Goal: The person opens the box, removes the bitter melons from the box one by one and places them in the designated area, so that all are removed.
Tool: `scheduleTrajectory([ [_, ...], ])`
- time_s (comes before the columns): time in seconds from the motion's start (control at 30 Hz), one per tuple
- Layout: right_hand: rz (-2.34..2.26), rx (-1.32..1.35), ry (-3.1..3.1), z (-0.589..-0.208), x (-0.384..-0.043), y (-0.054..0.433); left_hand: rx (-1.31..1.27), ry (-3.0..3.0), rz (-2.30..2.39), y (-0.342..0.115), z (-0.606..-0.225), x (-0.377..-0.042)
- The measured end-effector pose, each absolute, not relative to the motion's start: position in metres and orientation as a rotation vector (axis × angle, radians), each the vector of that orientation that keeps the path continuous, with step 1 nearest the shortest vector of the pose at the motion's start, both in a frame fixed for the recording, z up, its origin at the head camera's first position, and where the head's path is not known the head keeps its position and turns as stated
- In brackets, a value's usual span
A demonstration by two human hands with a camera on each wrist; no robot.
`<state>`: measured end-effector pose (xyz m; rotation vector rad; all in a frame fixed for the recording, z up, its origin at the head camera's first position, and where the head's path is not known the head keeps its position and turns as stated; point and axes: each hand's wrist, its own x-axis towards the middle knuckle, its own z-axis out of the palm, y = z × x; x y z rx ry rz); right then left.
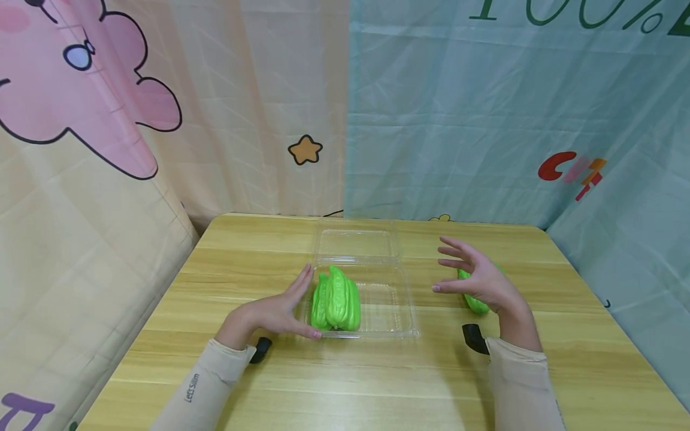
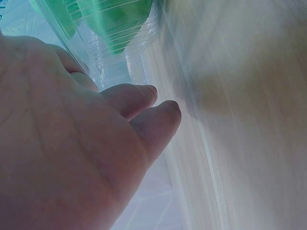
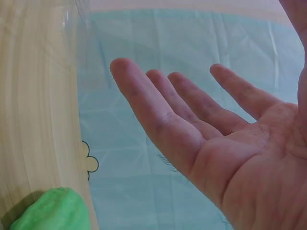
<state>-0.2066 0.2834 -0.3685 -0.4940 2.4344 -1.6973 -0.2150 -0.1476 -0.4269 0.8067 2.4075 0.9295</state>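
Observation:
A clear plastic clamshell box [image 1: 385, 308] lies on the table with its lid [image 1: 356, 244] folded back to the far side. In its left part rest bright green, ridged bitter melons [image 1: 336, 299], side by side. My left hand [image 1: 272, 312] is at the box's left wall, thumb at the near corner and fingers extended along the side; the left wrist view shows them beside the box wall. To the right, my right hand [image 1: 482, 282] is raised with fingers spread and nothing in them. Another bitter melon [image 1: 477, 305] lies on the table, partly hidden behind this hand.
The wooden table [image 1: 334, 383] reaches back to printed curtains [image 1: 431, 120], which also hang along both sides. A black strap piece [image 1: 475, 339] is at the right wrist, and another [image 1: 261, 350] is at the left.

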Motion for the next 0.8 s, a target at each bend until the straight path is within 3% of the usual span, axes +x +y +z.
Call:
scheduleTrajectory([
  [0.8,-1.699,-0.571,2.283,-0.373,-0.21,0.254,0.789,2.407,0.929,-0.148,-0.424,-0.214],
])
